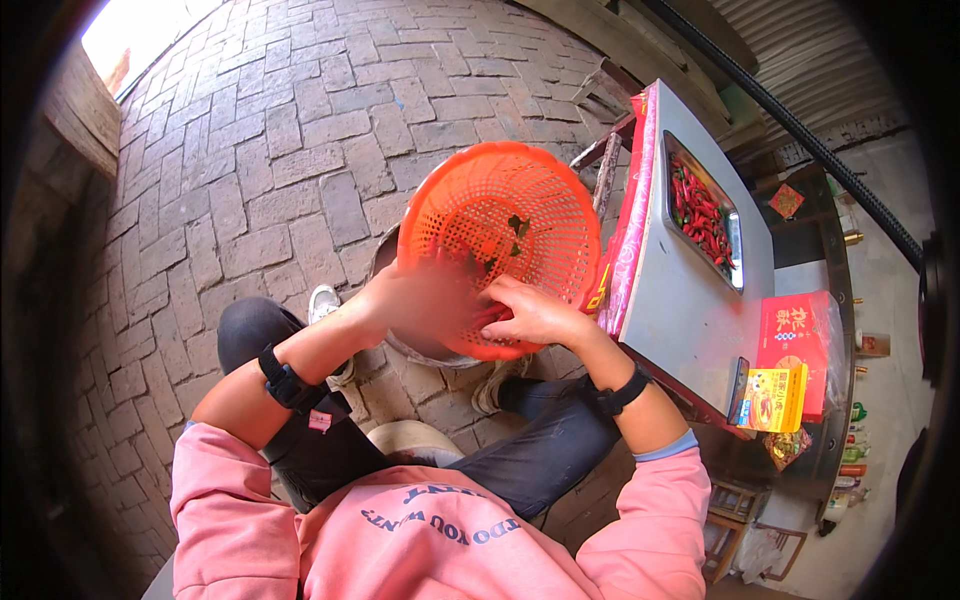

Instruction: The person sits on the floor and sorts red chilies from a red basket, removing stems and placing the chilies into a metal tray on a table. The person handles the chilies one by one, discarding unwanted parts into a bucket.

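An orange plastic colander basket (pixel 551 195) leans over a round container (pixel 386 251) between my feet. Red chili peppers (pixel 457 259) and some green leaves (pixel 517 225) lie in it. My right hand (pixel 536 311) reaches over the near right rim, with red chilies between its thumb and fingers. At the near left rim is my left hand (pixel 382 300); its fingers are lost in a blurred patch, so what they hold cannot be seen. On the table to the right, a shiny metal tray (pixel 739 274) bears a heap of red chilies (pixel 701 210), a few of them green.
The light-topped table (pixel 675 315) stands close to my right arm. A red box (pixel 791 337), a yellow printed packet (pixel 776 397) and a dark flat device (pixel 738 390) are at its near end. Beneath lies a brick floor (pixel 300 187). A dark sideboard (pixel 810 232) is beyond the table.
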A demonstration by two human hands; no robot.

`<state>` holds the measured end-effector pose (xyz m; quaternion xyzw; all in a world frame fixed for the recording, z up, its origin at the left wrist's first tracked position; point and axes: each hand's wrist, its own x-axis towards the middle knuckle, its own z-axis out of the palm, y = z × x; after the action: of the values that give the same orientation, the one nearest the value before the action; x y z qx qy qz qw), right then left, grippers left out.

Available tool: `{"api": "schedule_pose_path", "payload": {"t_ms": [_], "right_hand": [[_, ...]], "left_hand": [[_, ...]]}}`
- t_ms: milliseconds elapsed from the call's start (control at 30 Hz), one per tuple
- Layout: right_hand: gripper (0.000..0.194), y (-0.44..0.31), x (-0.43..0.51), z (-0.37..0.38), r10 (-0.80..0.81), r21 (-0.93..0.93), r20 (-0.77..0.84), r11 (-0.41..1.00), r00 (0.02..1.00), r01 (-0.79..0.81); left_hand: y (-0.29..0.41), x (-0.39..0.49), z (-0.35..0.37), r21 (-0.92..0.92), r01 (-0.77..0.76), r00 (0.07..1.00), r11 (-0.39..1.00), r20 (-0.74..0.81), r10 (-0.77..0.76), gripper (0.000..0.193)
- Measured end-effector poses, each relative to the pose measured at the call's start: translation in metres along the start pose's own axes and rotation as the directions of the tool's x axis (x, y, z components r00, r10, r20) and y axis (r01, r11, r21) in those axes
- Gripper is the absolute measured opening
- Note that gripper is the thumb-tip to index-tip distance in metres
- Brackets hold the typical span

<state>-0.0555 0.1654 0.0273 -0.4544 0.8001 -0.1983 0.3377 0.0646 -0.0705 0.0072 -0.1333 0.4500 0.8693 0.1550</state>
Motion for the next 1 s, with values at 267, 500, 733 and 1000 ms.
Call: {"api": "schedule_pose_path", "payload": {"t_ms": [267,500,733,1000], "right_hand": [[0.051,0.0,0.005,0.019,-0.044,0.067,-0.024,0.997,0.999,0.045],[0.037,-0.002,0.003,0.03,-0.054,0.037,0.027,0.998,0.998,0.053],[0.031,-0.007,0.001,0.031,0.033,0.152,-0.008,0.988,0.999,-0.031],[0.022,-0.006,-0.002,0.018,0.169,0.934,0.205,0.261,0.964,-0.245]], "left_hand": [[0.002,-0.002,0.002,0.009,0.066,0.998,0.998,-0.021,-0.066,0.03],[0.005,0.0,0.006,0.656,-0.525,0.851,0.543,0.381,0.362,0.028],[0.006,-0.005,0.01,0.06,0.124,0.992,0.99,-0.004,-0.124,0.024],[0.012,-0.007,0.012,-0.01,0.121,0.993,0.993,0.015,-0.12,0.023]]}}
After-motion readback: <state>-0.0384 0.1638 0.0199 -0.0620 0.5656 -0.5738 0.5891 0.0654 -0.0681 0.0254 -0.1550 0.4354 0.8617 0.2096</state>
